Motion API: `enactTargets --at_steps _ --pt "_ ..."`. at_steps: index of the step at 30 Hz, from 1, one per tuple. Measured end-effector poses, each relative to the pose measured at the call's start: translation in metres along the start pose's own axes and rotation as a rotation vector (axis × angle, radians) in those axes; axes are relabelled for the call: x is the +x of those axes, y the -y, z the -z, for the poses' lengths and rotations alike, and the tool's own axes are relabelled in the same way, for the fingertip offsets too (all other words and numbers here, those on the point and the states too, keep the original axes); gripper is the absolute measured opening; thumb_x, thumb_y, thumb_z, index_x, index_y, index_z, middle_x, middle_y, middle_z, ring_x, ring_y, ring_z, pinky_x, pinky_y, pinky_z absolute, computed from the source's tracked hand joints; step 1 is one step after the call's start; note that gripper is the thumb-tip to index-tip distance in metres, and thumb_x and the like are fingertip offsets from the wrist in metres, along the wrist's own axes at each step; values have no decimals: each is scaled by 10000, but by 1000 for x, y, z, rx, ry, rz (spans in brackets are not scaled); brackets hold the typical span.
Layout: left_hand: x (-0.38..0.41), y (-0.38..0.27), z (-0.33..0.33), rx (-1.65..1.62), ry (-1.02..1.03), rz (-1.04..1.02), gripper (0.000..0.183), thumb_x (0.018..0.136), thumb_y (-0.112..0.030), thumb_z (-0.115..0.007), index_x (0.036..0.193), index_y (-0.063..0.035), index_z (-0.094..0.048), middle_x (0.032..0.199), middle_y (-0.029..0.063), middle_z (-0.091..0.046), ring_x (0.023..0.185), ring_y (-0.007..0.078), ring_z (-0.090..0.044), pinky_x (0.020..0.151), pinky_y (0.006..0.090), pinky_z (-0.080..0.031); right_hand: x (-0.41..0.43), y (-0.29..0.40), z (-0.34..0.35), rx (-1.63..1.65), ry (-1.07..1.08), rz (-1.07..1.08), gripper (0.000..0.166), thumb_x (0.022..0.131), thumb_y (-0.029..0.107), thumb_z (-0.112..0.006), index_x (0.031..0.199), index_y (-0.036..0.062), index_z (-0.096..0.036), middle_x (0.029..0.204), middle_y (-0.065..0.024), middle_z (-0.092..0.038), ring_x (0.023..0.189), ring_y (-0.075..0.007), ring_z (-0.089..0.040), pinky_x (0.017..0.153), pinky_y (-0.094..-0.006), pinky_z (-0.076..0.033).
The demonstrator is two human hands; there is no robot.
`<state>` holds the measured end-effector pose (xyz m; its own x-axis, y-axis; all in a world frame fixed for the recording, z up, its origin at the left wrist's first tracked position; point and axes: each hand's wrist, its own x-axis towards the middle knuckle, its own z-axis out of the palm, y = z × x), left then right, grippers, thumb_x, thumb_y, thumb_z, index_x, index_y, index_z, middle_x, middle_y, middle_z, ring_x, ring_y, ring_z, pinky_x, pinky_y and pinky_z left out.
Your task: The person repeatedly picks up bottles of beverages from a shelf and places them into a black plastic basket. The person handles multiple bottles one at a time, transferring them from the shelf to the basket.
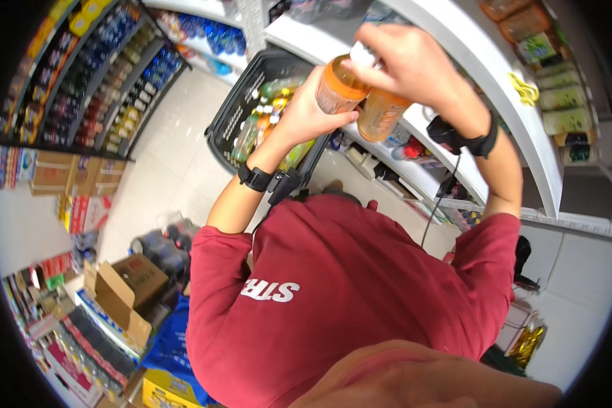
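Note:
My left hand (306, 115) is wrapped around a plastic bottle of amber drink (339, 89) with an orange band. My right hand (413, 64) pinches a white bottle cap (364, 55) between thumb and fingers. Directly beneath that hand is a second amber bottle (382, 117), close against the first. Which of the two bottles the cap belongs to is hard to make out. Past my left forearm, a black plastic basket (222, 109) on the floor holds several drink bottles (247, 135), some with green or orange contents. My forearm hides part of it.
White store shelves (528, 122) curve along the right, stocked with bottled drinks (563, 109). A dark rack of drinks (89, 76) stands at the upper left. An open cardboard box (125, 290), wrapped bottle packs (160, 250) and a blue bag (171, 347) lie at the lower left.

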<state>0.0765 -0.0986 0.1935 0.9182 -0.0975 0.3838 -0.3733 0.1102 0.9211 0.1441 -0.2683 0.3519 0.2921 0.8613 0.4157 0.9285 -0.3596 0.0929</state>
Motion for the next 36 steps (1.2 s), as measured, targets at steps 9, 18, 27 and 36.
enactTargets --at_steps 9,18,27,36 --pt "-171 91 109 429 -375 369 762 715 -110 -863 1372 -6 -492 1207 124 -663 1110 226 -647 995 364 -496 -7 7 -212 352 -24 -304 275 958 333 -661 876 76 -606 682 -125 -628 686 -349 -657 587 -454 -524" --pt "-221 62 135 426 -484 514 676 728 -72 -850 1315 -32 -517 1150 109 -688 1080 192 -656 954 352 -510 10 3 -346 347 -203 -607 273 946 333 -671 835 88 -626 736 -112 -675 715 -306 -686 624 -419 -554" --pt "-193 93 149 374 -376 542 668 736 -107 -872 1296 -32 -517 1191 86 -646 1098 187 -617 979 360 -487 -122 -41 -403 574 -312 -1181 349 901 306 -751 765 11 -623 634 -131 -614 569 -256 -610 603 -370 -503" --pt "-124 211 179 659 -359 599 629 703 -238 -880 1159 -3 -517 1111 239 -694 1035 392 -694 873 435 -555 -189 34 -382 704 -276 -1264 293 924 211 -740 777 5 -592 604 -45 -523 560 -119 -451 559 -307 -437"
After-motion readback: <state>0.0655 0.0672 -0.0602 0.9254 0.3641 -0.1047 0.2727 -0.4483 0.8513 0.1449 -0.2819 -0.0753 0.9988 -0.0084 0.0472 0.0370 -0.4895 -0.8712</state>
